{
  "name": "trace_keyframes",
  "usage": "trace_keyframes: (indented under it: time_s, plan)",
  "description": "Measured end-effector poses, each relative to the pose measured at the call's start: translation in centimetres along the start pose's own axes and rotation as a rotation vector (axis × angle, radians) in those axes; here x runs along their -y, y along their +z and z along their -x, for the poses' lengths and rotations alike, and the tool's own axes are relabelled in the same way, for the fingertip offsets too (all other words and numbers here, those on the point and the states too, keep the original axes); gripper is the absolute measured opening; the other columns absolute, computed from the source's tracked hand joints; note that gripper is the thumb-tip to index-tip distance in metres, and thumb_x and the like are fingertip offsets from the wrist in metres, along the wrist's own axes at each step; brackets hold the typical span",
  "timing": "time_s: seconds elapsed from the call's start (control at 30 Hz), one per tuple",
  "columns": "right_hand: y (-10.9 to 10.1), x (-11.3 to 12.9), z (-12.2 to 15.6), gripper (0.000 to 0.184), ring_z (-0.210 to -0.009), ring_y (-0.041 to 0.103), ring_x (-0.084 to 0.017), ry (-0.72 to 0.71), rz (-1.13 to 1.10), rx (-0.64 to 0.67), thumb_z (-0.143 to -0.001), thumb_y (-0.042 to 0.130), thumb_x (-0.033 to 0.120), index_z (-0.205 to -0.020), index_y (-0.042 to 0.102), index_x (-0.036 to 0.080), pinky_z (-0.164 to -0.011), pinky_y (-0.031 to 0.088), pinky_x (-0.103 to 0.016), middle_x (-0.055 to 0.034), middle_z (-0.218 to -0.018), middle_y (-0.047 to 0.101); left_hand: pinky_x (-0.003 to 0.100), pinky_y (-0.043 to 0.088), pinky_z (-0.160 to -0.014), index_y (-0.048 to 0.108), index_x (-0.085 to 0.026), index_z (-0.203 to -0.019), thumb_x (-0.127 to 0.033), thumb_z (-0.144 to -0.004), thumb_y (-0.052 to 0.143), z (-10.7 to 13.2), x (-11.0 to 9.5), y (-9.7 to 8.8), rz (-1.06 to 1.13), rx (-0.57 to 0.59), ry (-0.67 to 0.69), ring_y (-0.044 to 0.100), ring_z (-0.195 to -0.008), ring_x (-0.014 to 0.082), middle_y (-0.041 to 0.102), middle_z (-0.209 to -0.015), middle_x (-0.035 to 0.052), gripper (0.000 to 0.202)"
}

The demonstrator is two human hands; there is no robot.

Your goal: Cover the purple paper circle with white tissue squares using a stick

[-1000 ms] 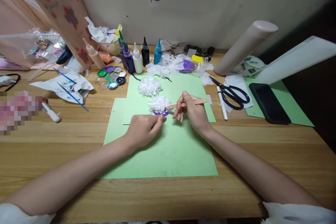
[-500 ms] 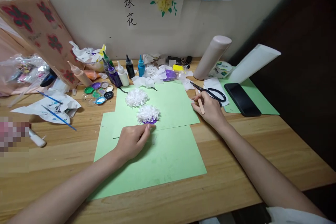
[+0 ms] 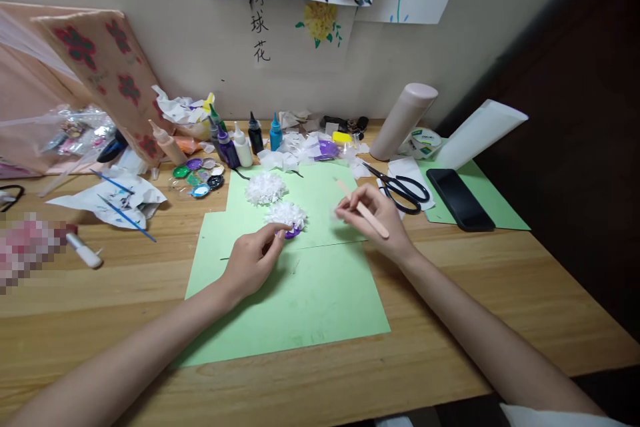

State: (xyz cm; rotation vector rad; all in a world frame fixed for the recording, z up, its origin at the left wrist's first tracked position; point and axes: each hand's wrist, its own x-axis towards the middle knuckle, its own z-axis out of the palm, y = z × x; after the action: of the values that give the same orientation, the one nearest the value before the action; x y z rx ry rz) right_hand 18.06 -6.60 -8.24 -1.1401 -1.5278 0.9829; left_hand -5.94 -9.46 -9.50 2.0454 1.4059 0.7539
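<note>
On the overlapping green paper sheets (image 3: pixel 300 307) are two white ruffled paper flowers. The farther white flower (image 3: pixel 266 187) stands apart from my hands. The nearer white flower (image 3: pixel 287 214) has a purple base (image 3: pixel 293 233) showing along its front edge. My left hand (image 3: pixel 253 257) is closed at that edge, with thumb and index finger against the purple base. My right hand (image 3: pixel 383 221) is raised over the sheet's right edge. It holds a flat wooden craft stick (image 3: pixel 371 219) slantwise, and its fingertips pinch a small whitish, blurred scrap (image 3: pixel 337 213).
Black-handled scissors (image 3: pixel 400 190) and a phone (image 3: pixel 460 199) lie to the right. Paint bottles (image 3: pixel 243 149), white paper scraps (image 3: pixel 295 147) and purple clay (image 3: pixel 327 149) line the back. Paint-filled caps (image 3: pixel 200 191) and brushes (image 3: pixel 127 219) on crumpled tissue lie left.
My right hand has lifted and moved left from beside the scissors to over the green sheet, bringing the craft stick along. My left hand stays by the nearer flower. The view has tilted slightly up.
</note>
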Motion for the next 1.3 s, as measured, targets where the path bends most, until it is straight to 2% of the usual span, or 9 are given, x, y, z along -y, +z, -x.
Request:
trace_keyframes:
  time_s: [0.1,0.17,0.23,0.33,0.53,0.63,0.77,1.07,1.3]
  plan:
    - [2.9,1.1,0.7,0.022,-0.071,0.059,-0.014,0.035,-0.091,0.26,-0.076,0.065,0.029,-0.078,0.046,0.019,-0.065,0.048,-0.028,-0.0031,-0.08,0.062,0.02,0.029,-0.049,0.055,-0.018,-0.115,-0.039,-0.089,0.044,0.2,0.0,-0.3,0.126,0.031,-0.047,0.036,-0.046,0.0088,0.037,-0.049,-0.0085,0.036]
    - [4.3,1.3,1.0,0.02,-0.07,0.057,-0.013,0.034,-0.093,0.345,-0.077,0.064,0.029,-0.078,0.047,0.019,-0.065,0.047,-0.027,-0.0033,-0.079,0.061,0.019,0.028,-0.049,0.053,-0.016,-0.115,-0.04,-0.087,0.047,0.2,0.1,-0.5,0.177,0.06,-0.053,0.034,-0.046,0.0082,0.034,-0.049,-0.0094,0.037]
    - [5.2,1.0,0.9,0.018,-0.07,0.056,-0.013,0.019,-0.077,0.378,-0.078,0.064,0.028,-0.078,0.047,0.019,-0.065,0.047,-0.027,-0.003,-0.079,0.061,0.019,0.027,-0.049,0.058,-0.016,-0.104,-0.039,-0.085,0.049,0.1,0.4,-0.7,0.185,0.076,-0.049,0.031,-0.046,0.0075,0.032,-0.049,-0.0097,0.031]
    - [5.9,0.1,0.8,0.016,-0.071,0.057,-0.013,-0.017,-0.063,0.378,-0.079,0.062,0.025,-0.078,0.047,0.019,-0.067,0.046,-0.027,-0.0021,-0.079,0.06,0.018,0.026,-0.048,0.061,-0.016,-0.087,-0.036,-0.085,0.05,-0.1,0.9,-0.8,0.162,0.07,-0.047,0.032,-0.047,0.0066,0.033,-0.049,-0.0089,0.023]
    - [5.4,-1.1,1.5,0.017,-0.063,0.054,-0.013,-0.086,0.012,0.288,-0.087,0.051,0.031,-0.075,0.049,0.02,-0.061,0.042,-0.026,-0.0005,-0.072,0.058,0.018,0.027,-0.048,0.062,-0.015,-0.076,-0.033,-0.082,0.053,0.0,1.3,-0.8,0.111,0.092,-0.057,0.033,-0.045,0.0061,0.038,-0.046,-0.0081,0.021]
    - [5.1,-1.1,1.8,0.032,-0.058,0.05,-0.012,-0.204,0.115,0.335,-0.093,0.035,0.031,-0.068,0.051,0.02,-0.059,0.038,-0.026,0.0005,-0.063,0.054,0.019,0.028,-0.049,0.063,-0.016,-0.072,-0.031,-0.079,0.055,0.0,1.5,-0.9,0.018,0.06,-0.037,0.037,-0.044,0.0064,0.043,-0.046,-0.0064,0.019]
    - [5.2,-0.8,1.8,0.037,-0.057,0.049,-0.012,-0.299,0.199,0.395,-0.095,0.03,0.029,-0.066,0.051,0.019,-0.058,0.037,-0.025,0.0005,-0.06,0.053,0.02,0.029,-0.05,0.061,-0.016,-0.068,-0.029,-0.077,0.055,-0.2,1.7,-1.0,-0.077,0.055,-0.024,0.041,-0.045,0.0069,0.048,-0.048,-0.0051,0.017]
    - [5.2,-1.1,1.6,0.039,-0.058,0.049,-0.01,-0.152,0.204,0.382,-0.096,0.03,0.031,-0.066,0.052,0.018,-0.059,0.037,-0.023,0.0012,-0.061,0.053,0.02,0.028,-0.05,0.059,-0.018,-0.068,-0.028,-0.076,0.056,-0.6,1.5,-0.9,-0.096,0.078,-0.085,0.042,-0.046,0.0065,0.049,-0.048,-0.0062,0.014]
    - [5.4,-1.3,1.6,0.033,-0.06,0.05,-0.011,-0.072,0.189,0.372,-0.095,0.035,0.032,-0.071,0.053,0.019,-0.06,0.038,-0.024,0.0014,-0.066,0.054,0.02,0.027,-0.051,0.063,-0.018,-0.079,-0.031,-0.082,0.053,-0.7,1.8,-0.9,-0.091,-0.02,-0.118,0.042,-0.048,0.0071,0.048,-0.052,-0.0057,0.017]
